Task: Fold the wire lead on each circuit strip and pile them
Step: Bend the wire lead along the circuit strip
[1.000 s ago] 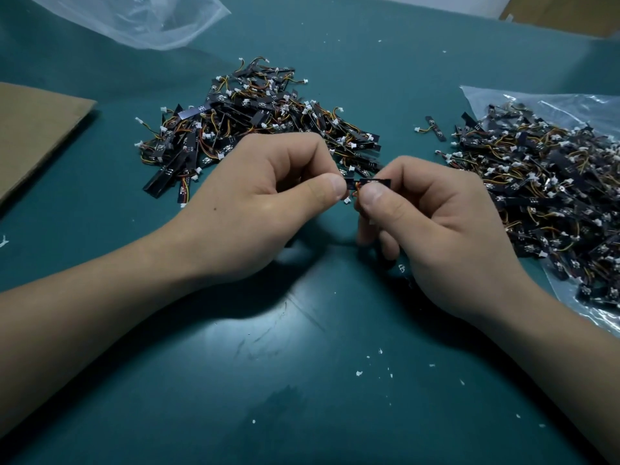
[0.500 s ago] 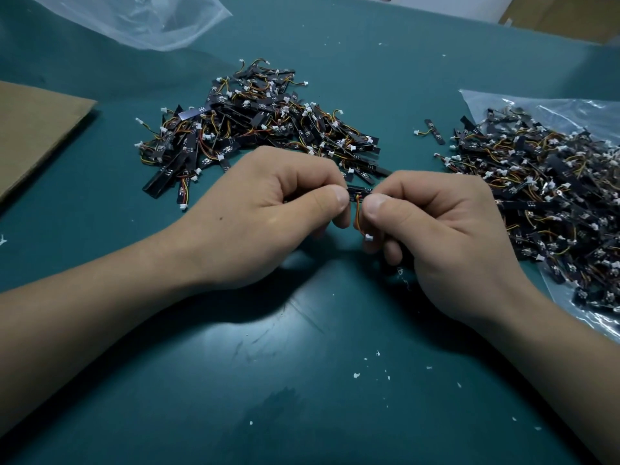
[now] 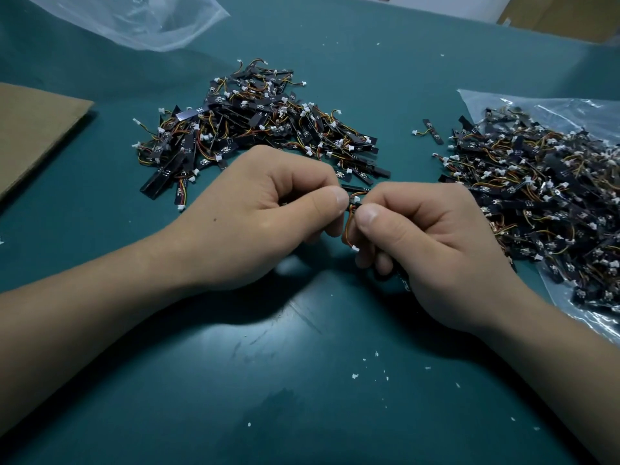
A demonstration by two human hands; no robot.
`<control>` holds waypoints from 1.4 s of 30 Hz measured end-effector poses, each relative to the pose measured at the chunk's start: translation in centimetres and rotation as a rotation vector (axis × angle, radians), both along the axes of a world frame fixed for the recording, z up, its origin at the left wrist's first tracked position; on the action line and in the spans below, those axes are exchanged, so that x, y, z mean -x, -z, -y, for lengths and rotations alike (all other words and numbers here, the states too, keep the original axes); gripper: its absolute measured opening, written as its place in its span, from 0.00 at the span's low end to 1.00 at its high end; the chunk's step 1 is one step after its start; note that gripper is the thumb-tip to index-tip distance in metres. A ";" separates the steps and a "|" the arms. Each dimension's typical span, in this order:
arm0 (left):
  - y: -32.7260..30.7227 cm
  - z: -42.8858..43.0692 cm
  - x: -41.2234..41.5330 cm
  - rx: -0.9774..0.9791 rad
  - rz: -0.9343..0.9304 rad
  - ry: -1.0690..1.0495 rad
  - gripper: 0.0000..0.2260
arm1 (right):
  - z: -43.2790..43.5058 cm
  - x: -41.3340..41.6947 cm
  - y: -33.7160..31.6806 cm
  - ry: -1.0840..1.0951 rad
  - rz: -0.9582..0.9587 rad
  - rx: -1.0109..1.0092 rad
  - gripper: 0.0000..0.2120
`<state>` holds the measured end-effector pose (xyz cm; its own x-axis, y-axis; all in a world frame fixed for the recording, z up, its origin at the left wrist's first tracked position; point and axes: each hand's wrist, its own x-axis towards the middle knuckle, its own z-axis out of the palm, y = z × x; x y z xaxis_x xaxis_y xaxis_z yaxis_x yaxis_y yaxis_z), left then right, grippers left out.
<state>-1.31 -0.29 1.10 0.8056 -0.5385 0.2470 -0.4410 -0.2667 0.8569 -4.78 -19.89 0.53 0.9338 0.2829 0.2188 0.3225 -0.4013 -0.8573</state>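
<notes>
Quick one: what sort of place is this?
Probably an electronics assembly bench: green mat, a loose heap of wired circuit strips, a second heap on a bag, one strip pinched between left hand and right hand.

- The teal table (image 3: 302,380) is scuffed on the near side of both hands.
- A loose pile of circuit strips (image 3: 255,129) lies just beyond the left hand (image 3: 268,216).
- A flat plastic bag (image 3: 570,109) lies to the right of the right hand (image 3: 432,250), with a second heap of strips (image 3: 536,196) spread on it.
- One lone strip (image 3: 432,130) lies beyond the right hand, between the two heaps.
- A cardboard sheet (image 3: 37,129) lies well left of the left hand.
- A crumpled clear bag (image 3: 141,18) lies far beyond the left hand.
- White crumbs (image 3: 355,376) are scattered on the near side of the right hand.
</notes>
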 end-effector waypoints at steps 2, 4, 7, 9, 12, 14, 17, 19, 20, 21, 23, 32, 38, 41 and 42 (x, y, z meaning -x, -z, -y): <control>0.0 0.0 -0.1 -0.008 0.009 -0.006 0.14 | 0.0 -0.1 0.0 0.015 -0.010 -0.006 0.13; 0.1 0.0 -0.1 -0.018 0.015 -0.011 0.14 | -0.1 -0.1 -0.1 0.028 -0.022 -0.013 0.13; 0.1 0.0 -0.1 -0.009 0.009 -0.005 0.14 | -0.2 -0.2 -0.1 0.033 -0.018 -0.010 0.13; 0.0 -0.1 -0.1 0.010 -0.006 0.004 0.13 | -0.2 -0.2 0.0 0.031 -0.009 -0.013 0.13; 0.1 -0.1 0.0 -0.027 0.006 0.005 0.13 | -0.1 -0.2 0.0 0.026 -0.029 -0.021 0.13; 0.2 -0.1 0.0 -0.044 0.013 0.004 0.13 | 0.0 -0.2 0.1 0.028 -0.043 -0.017 0.13; 0.2 -0.1 0.0 -0.053 0.022 -0.006 0.13 | 0.0 -0.3 0.2 0.024 -0.058 -0.031 0.13; 0.2 0.0 0.0 -0.044 0.018 0.004 0.12 | 0.1 -0.3 0.1 0.010 -0.064 -0.055 0.13; 0.1 0.0 0.0 -0.033 0.012 0.014 0.13 | 0.1 -0.2 0.1 -0.003 -0.061 -0.063 0.13; 0.1 0.0 0.0 -0.019 0.003 0.023 0.14 | 0.1 -0.2 0.0 -0.017 -0.058 -0.068 0.14; 0.0 -0.1 0.1 0.002 -0.021 0.037 0.13 | 0.1 -0.1 -0.1 -0.029 -0.070 -0.074 0.14; 0.0 -0.2 0.4 -0.078 0.072 0.051 0.08 | -0.1 -0.1 -0.1 0.012 -0.050 0.005 0.10; 0.0 -0.1 0.7 -0.140 0.175 0.055 0.09 | -0.1 0.0 -0.2 0.017 -0.035 0.029 0.10; 0.1 -0.1 0.7 -0.130 0.171 0.026 0.09 | -0.1 0.0 -0.3 0.017 -0.021 0.046 0.10; 0.1 -0.1 0.6 -0.125 0.163 0.017 0.09 | -0.2 0.0 -0.4 0.018 -0.021 0.047 0.10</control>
<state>-1.94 -0.20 1.03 0.7512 -0.5861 0.3036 -0.5763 -0.3582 0.7345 -4.77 -19.73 0.89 0.9431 0.2757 0.1859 0.2970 -0.4470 -0.8438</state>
